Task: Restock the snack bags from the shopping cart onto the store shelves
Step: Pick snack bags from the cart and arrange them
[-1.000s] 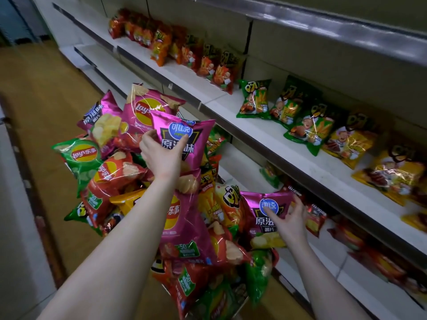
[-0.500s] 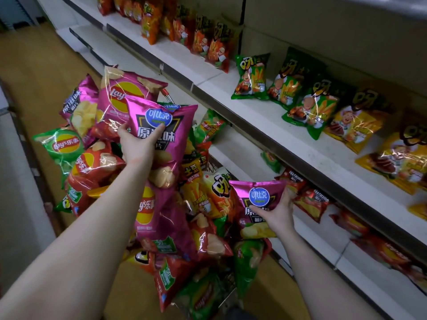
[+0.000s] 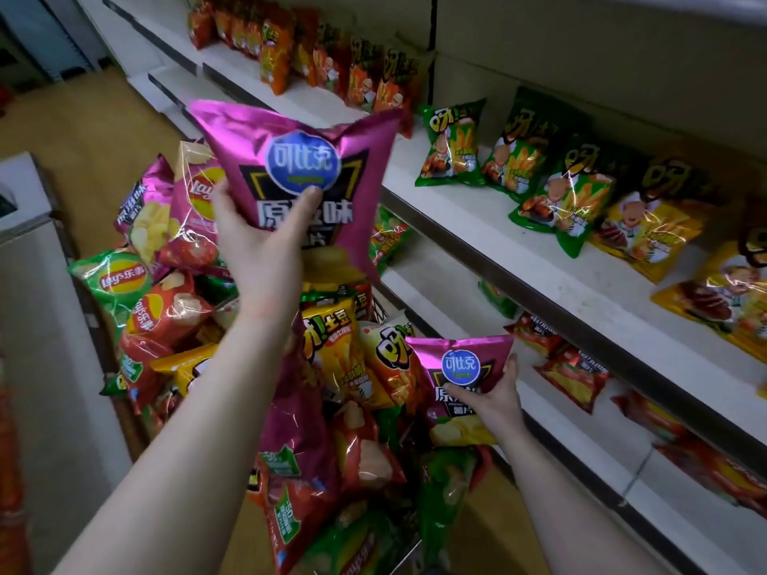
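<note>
Before white shelves [image 3: 477,209], left hand [image 3: 265,251] grips the raised bag [image 3: 290,159], right hand [image 3: 496,402] the lower bag [image 3: 460,367], both upright.

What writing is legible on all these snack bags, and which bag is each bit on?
"可比克": blue badge on the raised magenta bag.
"原" and "味": same bag, lower down; the character between them is covered.
"可比克": lower magenta bag.
"Lay's乐事": green bag at the left.
"呀!土豆": yellow bag in the middle.
The green corner tags and all small print are too blurred to read.
</note>
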